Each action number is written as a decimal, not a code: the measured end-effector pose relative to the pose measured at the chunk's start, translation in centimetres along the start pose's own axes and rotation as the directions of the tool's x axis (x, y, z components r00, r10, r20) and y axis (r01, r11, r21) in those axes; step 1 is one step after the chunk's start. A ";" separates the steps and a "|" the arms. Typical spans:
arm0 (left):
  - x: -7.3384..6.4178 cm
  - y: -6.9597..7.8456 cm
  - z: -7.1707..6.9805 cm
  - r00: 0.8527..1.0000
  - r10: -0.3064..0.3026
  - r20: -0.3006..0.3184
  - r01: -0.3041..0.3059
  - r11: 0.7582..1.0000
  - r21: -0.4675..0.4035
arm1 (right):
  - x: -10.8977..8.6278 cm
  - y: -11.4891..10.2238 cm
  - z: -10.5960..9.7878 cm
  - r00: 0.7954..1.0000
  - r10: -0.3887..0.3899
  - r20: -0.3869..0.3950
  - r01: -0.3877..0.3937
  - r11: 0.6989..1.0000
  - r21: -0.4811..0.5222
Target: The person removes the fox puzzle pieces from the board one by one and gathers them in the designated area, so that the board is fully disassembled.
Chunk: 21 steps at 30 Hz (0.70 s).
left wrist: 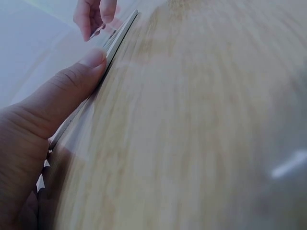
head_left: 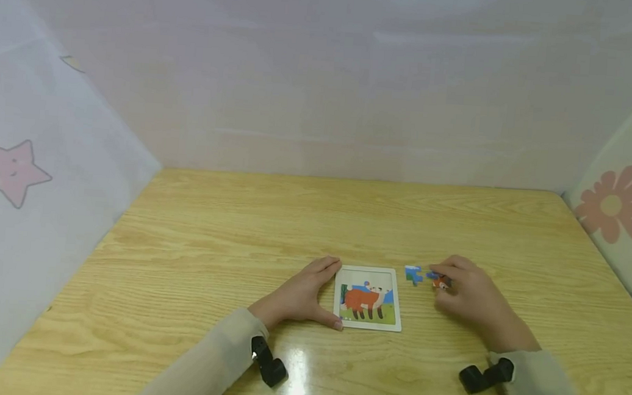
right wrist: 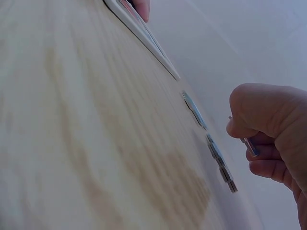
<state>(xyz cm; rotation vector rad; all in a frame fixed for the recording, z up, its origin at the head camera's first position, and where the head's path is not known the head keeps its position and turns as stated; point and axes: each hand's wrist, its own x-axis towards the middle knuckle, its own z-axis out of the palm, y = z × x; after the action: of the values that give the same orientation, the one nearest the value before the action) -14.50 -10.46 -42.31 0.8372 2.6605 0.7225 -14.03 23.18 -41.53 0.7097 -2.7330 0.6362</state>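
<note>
Puzzle board (head_left: 367,325) flat, long axis near-far, left hand (head_left: 300,297) bracing

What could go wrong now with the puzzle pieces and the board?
The right hand pinches one piece by its thin edge, so it may slip. Its fingers sit close to the loose pieces and could knock them away. The left hand only rests against the board edge, so the board might slide on the glossy table.
</note>
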 end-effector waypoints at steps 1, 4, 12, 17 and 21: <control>0.0 0.0 0.0 1.000 0.001 0.000 -0.001 1.000 -0.001 | -0.1 0.2 -0.1 1.000 0.001 0.001 -0.001 1.000 -0.001; -0.1 0.1 -0.1 1.000 0.004 -0.001 -0.004 1.000 -0.001 | -0.3 0.6 -0.3 1.000 -0.001 -0.003 0.001 1.000 -0.012; -0.1 0.1 -0.2 1.000 0.004 -0.001 -0.004 1.000 0.002 | -0.7 1.6 -0.9 1.000 0.024 -0.010 -0.024 1.000 0.012; 0.0 0.1 -0.2 1.000 0.003 0.000 -0.003 1.000 -0.003 | -0.8 2.1 -1.0 0.999 0.037 -0.020 -0.037 0.999 0.000; 0.0 0.1 -0.2 1.000 0.004 0.004 -0.004 1.000 0.002 | -1.0 2.6 -1.0 0.998 0.058 -0.007 -0.057 0.998 0.003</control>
<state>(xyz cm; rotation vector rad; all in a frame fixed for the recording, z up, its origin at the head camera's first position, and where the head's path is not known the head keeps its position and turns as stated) -14.49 -10.44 -42.07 0.8435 2.6569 0.7181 -14.38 26.07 -41.94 0.6303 -2.7555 0.6535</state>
